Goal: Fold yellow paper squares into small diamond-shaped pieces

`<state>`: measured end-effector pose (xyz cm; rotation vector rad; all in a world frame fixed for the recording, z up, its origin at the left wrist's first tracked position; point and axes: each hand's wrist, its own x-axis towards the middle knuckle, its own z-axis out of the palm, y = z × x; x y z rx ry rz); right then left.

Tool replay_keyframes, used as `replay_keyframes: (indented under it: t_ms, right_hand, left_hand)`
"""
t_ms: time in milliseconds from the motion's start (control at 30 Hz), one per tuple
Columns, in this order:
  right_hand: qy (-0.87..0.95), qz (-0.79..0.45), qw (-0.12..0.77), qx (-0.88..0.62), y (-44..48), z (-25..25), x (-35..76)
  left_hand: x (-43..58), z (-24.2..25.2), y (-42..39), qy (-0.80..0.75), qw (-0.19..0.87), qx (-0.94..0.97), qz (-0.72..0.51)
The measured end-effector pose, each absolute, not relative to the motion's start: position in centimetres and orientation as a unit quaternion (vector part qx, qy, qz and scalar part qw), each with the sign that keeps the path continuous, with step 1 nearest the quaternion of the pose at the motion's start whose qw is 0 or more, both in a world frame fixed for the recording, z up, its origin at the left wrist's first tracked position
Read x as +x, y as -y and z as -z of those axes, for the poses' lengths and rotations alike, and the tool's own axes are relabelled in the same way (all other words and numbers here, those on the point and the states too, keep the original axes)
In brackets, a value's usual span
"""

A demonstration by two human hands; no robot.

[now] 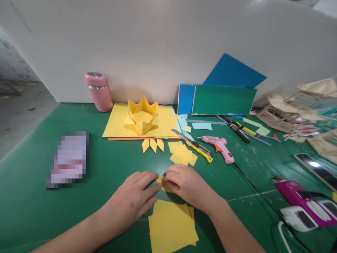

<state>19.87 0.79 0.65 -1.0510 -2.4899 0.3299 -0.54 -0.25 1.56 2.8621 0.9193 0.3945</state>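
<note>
Yellow paper piece [165,187] lies on the green table [110,165], near the front edge, caught between the two hands. The left hand [137,198] lies flat with its fingers stretched out and their tips pressing on the piece's left end. The right hand [185,184] has its fingers curled and pinched on the piece's right side. Just in front of the hands, partly under the right wrist, sits a stack of yellow squares [171,226].

Beyond the hands lie loose small squares [183,154] and three folded petals [153,144], and behind these a paper crown [142,117] stands on a yellow sheet [117,123]. A knife [196,146] and a pink glue gun [220,148] lie to the right of the small squares. A pink bottle [98,92] stands by the wall, and blue and green cards [223,100] lean against it.
</note>
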Motion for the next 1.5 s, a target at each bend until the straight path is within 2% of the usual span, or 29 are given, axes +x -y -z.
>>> replay_keyframes:
  t_ms: [833, 967, 1067, 1167, 1233, 1333, 1500]
  right_hand:
    - [0.879, -0.137, 0.156, -0.429, -0.3, -1.8, 20.6]
    - [0.873, -0.118, 0.173, -0.44, -0.6, -1.7, 20.7]
    - [0.86, -0.105, 0.225, -0.445, -0.8, -1.6, 20.6]
    - [0.859, -0.12, 0.272, -0.416, -1.0, -1.5, 20.4]
    - [0.873, -0.145, 0.264, -0.383, -1.1, -1.3, 20.2]
    - [0.89, -0.163, 0.235, -0.356, -1.3, -1.0, 20.1]
    - [0.894, -0.149, 0.234, -0.351, -1.5, -0.4, 20.2]
  left_hand:
    - [-0.6, -0.7, 0.1, -0.295, 0.0, 0.945, -0.141]
    - [-0.9, 0.1, 0.2, -0.31, -0.01, 0.936, -0.167]
    - [-1.2, 0.5, 0.1, -0.321, -0.019, 0.929, -0.183]
    - [-1.4, 0.1, -0.1, -0.313, -0.03, 0.934, -0.169]
    - [-1.4, -0.3, -0.1, -0.304, -0.032, 0.941, -0.144]
    - [-1.6, -0.4, -0.1, -0.291, -0.015, 0.946, -0.141]
    - [-2.3, 0.7, -0.1, -0.283, 0.061, 0.929, -0.228]
